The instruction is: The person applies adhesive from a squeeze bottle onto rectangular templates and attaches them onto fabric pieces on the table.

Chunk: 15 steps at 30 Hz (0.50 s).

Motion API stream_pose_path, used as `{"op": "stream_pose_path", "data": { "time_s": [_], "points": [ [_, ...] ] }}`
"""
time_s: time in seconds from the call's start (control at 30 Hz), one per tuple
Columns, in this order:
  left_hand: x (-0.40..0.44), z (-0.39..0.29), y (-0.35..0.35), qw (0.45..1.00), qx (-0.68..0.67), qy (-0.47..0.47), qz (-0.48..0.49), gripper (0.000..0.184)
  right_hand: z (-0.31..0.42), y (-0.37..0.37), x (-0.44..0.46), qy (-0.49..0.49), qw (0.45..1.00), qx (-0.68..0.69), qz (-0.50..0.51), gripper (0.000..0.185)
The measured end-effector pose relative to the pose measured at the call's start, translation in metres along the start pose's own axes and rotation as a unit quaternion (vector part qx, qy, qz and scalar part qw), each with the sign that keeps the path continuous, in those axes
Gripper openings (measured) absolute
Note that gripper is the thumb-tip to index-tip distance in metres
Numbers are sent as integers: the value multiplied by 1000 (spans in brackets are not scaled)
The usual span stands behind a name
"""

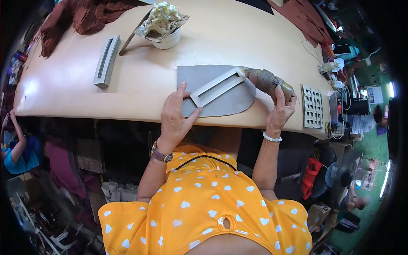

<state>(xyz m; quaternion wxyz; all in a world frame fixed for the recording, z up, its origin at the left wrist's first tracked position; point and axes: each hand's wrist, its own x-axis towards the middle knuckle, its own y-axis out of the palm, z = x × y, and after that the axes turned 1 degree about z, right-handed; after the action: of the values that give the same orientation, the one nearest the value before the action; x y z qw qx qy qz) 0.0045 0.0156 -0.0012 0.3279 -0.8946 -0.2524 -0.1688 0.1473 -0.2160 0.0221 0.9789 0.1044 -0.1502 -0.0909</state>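
Note:
A grey rounded piece of sheet material (pixel 221 111), perhaps leather, lies at the table's front edge. On top of it, set diagonally, is a pale rectangular frame (pixel 208 98) with a long slot. My left hand (pixel 177 117) grips the frame's lower left end between thumb and fingers, close against the grey piece. In my right hand (pixel 281 109) is a brown, wrapped squeeze bottle (pixel 265 81), tilted sideways. Its narrow tip meets the frame's upper right end; whether anything flows out is too small to tell.
Another slotted frame (pixel 106 61) stands to the left. Behind it a white tub (pixel 168 40) carries a lumpy cream mass with a stick. Metal slotted pieces (pixel 313 106) sit at the right edge. Brown cloth (pixel 83 17) lies at the back left. Another person's arm (pixel 19 140) shows far left.

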Motion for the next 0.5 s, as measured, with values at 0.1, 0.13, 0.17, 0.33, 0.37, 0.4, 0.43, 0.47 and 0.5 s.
{"op": "stream_pose_path", "data": {
  "time_s": [0.1,0.13,0.17,0.33,0.37,0.4,0.43,0.47,0.5],
  "points": [
    [0,-1,-1,1000,5,0,2,77,4,6,0,12,1000,1,-8,38],
    [1,-1,-1,1000,7,0,2,78,2,5,2,4,1000,-11,-4,38],
    [1,-1,-1,1000,9,0,3,78,-1,3,3,-5,1000,-23,0,37],
    [1,-2,-1,1000,14,2,6,78,0,6,3,7,1000,-14,2,37],
    [1,-2,-1,1000,12,2,6,77,0,5,3,3,1000,-17,5,36],
    [1,-2,0,1000,10,3,5,77,0,5,4,-1,1000,-21,8,36],
    [1,-2,0,1000,9,4,4,76,0,4,4,-7,1000,-25,11,36],
    [2,-2,0,1000,8,5,4,76,0,4,4,-13,999,-28,14,36],
    [2,-2,0,1000,8,7,3,76,0,4,4,-19,999,-32,17,36]
  ]
}}
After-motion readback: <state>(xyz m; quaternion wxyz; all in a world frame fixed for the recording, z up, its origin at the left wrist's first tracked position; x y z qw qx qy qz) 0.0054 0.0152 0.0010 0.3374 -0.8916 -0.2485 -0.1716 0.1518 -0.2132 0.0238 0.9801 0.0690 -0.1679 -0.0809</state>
